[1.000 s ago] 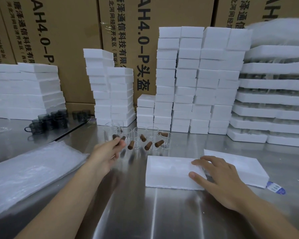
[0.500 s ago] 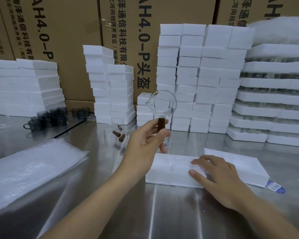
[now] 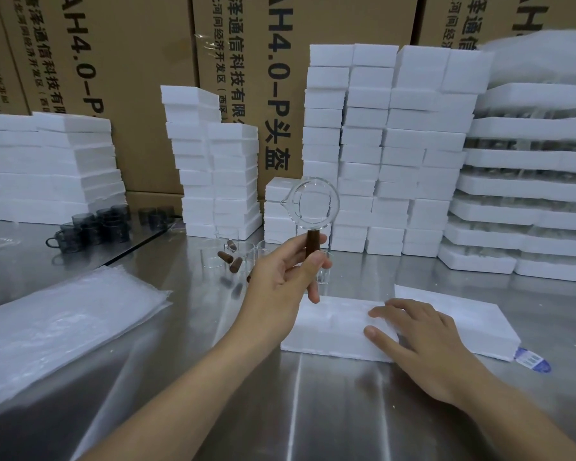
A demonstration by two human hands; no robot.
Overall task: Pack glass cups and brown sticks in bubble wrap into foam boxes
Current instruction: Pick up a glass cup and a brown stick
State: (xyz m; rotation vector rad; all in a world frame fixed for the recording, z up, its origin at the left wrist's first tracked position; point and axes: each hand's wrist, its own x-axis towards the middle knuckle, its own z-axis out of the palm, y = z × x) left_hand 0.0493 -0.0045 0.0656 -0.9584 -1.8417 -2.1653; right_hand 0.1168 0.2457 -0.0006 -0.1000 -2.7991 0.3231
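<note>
Hidden / unclear:
- The lower end of the brown stick [image 3: 313, 243] is buried in the left hand [image 3: 280, 281]; only its upper part shows.
- The spare glass cups [image 3: 241, 257] on the steel table [image 3: 313, 410] are partly covered by that hand, and clear glass on steel blurs their edges. No count possible.
- Loose brown sticks [image 3: 232, 262] lie among them, one cut off by the knuckles.
- The foam box [image 3: 330, 327] is washed out white, its recesses faint, and its 3 o'clock end is under the right hand [image 3: 423, 341].
- In the foam trays [image 3: 526, 207] stacked at 2 o'clock, the contents between layers are unreadable.

Hands:
- The left hand's fingers [image 3: 314, 289] and thumb are curled round the stick, pinching it upright.
- The glass cup [image 3: 313, 202] sits on top of the stick, at 12 o'clock from the knuckles. It is clear of the fingers, raised off the table, mouth toward the camera, spout at 9 o'clock.
- The right hand lies flat with fingers spread and nearly straight, and grips nothing. Its thumb lies along the box's near edge.

Elsewhere:
- Bubble wrap sheets [image 3: 57, 321] are stacked at 8 o'clock.
- A foam slab [image 3: 463, 314] touches the box at 3 o'clock.
</note>
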